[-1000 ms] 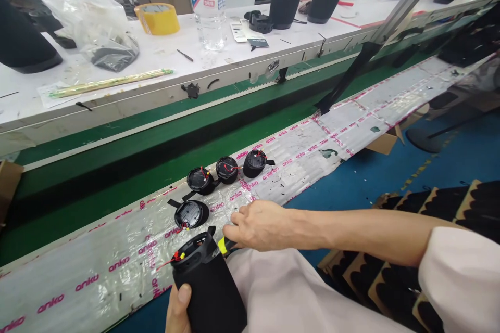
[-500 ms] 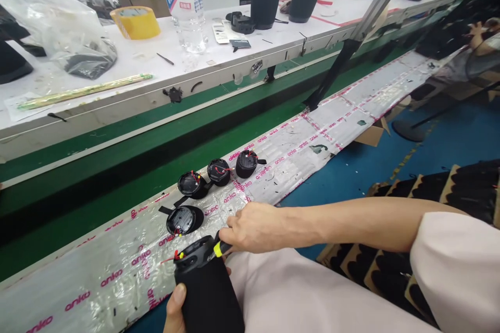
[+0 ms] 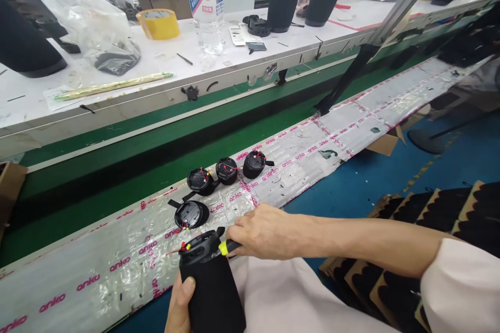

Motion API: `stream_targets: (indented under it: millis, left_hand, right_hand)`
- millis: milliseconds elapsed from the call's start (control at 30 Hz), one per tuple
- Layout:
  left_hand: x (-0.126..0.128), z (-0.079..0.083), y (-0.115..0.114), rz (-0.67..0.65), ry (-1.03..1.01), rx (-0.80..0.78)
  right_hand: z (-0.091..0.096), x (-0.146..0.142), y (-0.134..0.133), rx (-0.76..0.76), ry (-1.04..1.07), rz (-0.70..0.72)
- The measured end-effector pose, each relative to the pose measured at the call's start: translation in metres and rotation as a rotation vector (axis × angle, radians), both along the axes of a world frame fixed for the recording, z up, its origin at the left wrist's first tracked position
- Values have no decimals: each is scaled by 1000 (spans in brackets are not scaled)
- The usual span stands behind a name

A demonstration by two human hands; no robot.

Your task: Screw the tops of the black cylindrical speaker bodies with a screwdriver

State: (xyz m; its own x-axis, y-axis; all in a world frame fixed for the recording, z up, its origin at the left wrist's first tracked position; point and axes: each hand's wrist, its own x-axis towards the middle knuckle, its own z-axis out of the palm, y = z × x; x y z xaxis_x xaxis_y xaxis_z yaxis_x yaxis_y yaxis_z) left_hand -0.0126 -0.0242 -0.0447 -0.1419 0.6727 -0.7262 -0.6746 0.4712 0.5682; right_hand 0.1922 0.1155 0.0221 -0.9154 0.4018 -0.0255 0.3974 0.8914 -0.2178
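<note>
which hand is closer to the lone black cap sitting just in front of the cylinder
Right. The right hand lies just beside the black cap, holding a yellow-tipped tool. The left hand is lower, gripping the black cylinder.

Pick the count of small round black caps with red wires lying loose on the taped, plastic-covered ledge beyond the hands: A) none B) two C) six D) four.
D: four small round black caps lie on the taped ledge, three in a row and one nearer, beyond the black fabric-covered cylinder held by the left hand.
</note>
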Motion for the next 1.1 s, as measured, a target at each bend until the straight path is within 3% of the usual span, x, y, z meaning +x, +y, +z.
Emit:
stream_targets:
  millis: [200,533,733,800,933,1100]
  left_hand:
    - [5,15,7,-37,101,40]
    - [4,27,8,-81,291,0]
    - [1,31,11,-152,450,28]
    - [1,26,12,-108,350,49]
    - [3,16,11,26,-86,35]
    - [-4,6,1,45,-263,-2]
  right_hand:
    - [-6,-5,-1,15,-26,10]
    - [2,-7,-7,52,-73,5]
    - [-1,-5,-1,-6,-44,62]
    - [-4,-4,0,-42,-22,46]
    - [-3,-4,1,-180,79,-46]
    - [4,3,6,-266,114,-247]
